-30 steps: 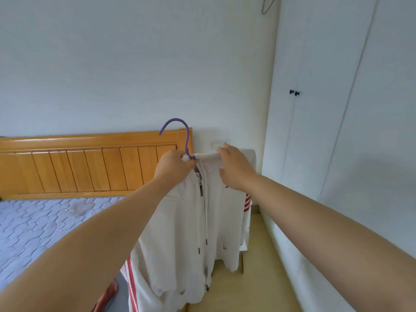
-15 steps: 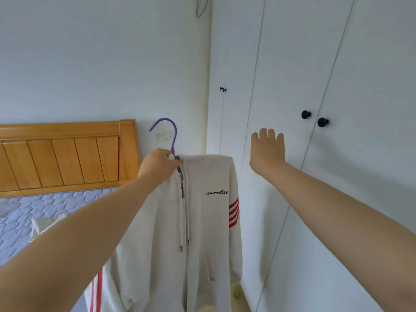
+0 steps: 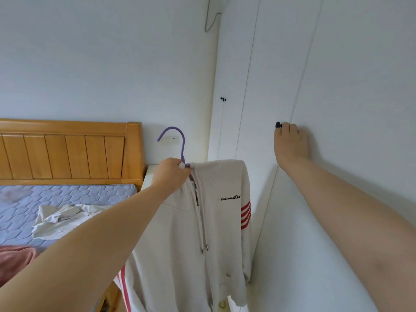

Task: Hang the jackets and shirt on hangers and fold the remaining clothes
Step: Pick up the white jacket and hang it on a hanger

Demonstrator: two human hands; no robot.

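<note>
Cream garment (image 3: 60,218) sits crumpled on the mattress (image 3: 90,194), left hand (image 3: 171,176) grips the purple hanger (image 3: 177,136) at its neck with the white zip hoodie (image 3: 191,244) hanging off it, and right hand (image 3: 290,145) is curled against the wardrobe door (image 3: 349,86) right by a black knob (image 3: 278,125), can't tell if it's holding anything.

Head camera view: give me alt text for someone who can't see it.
A person's left hand holds up a white zip jacket on a purple hanger, while the right hand touches a white wardrobe door beside a black knob. More clothes lie on the bed.
</note>
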